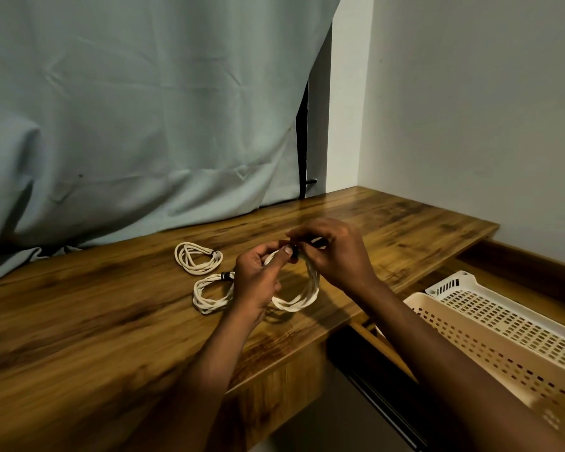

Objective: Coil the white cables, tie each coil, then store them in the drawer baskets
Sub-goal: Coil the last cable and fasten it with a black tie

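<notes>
A pale curtain (137, 109) hangs behind a wooden desk (79, 321), its hem resting on the back edge. To the right the drawer (385, 347) stands pulled out, with two perforated cream baskets (490, 324) inside, side by side and holding no cable that shows — open, I judge, so that finished coils can go straight in. On the desk lie two coils already bound: the far coil (198, 257), with a small dark tie at its right end, and the near coil (209, 295), with a dark tie at its top, part hidden behind the left wrist. They lie well clear of the work, likely parked until all are tied. A third coil (304, 288) is held up just over the desk edge. The left hand (258, 278) pinches its top, thumb pressed on the bundled strands to keep the loops together, while the right hand (333, 256) curls its fingers round a black tie (296, 251) there, apparently fastening it. No brand, label or writing can be read anywhere.
</notes>
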